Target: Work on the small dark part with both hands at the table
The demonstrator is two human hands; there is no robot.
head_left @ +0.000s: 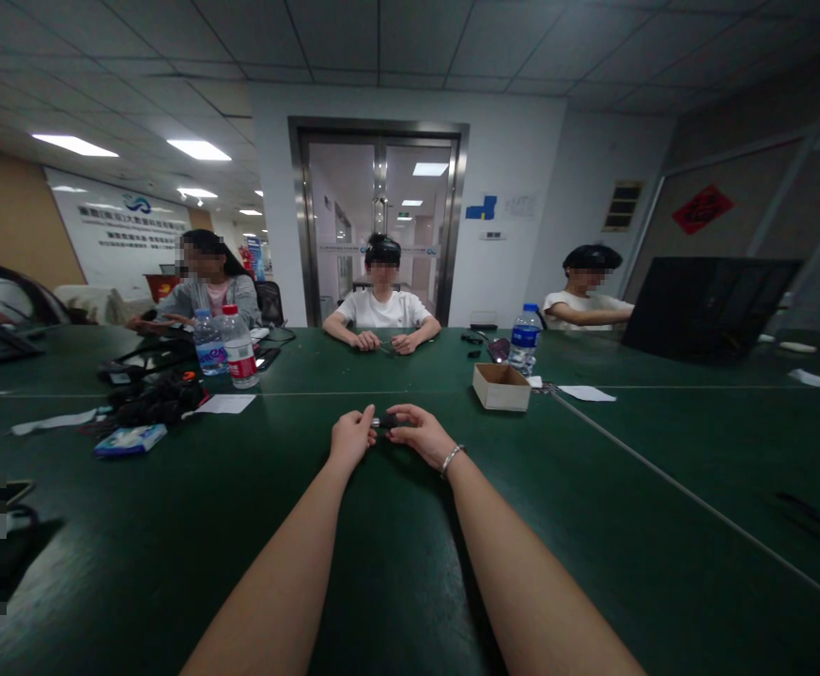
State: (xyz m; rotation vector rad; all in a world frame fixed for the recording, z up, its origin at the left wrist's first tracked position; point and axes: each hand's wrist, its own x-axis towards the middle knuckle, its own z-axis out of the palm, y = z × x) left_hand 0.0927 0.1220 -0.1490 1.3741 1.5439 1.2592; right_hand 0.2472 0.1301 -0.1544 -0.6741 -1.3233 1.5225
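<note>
Over the middle of the green table (381, 545), my two hands hold a small black-and-silver cylinder (384, 422) lying level between them. Its exact kind is too small to tell. My left hand (351, 439) is closed round the silver end, with the thumb on top. The fingers and thumb of my right hand (418, 430) pinch the black end from the other side. A silver bracelet (453, 459) circles my right wrist. Nearest to the right hand, a small open cardboard box (501, 394) stands further back on the table.
Two water bottles (240, 352), dark tangled gear (156, 399) and a blue-white packet (130, 440) are at the left. Behind the box stands another bottle (524, 340). A large black monitor (709, 305) is at the right. Several people sit around, one person (382, 305) directly opposite.
</note>
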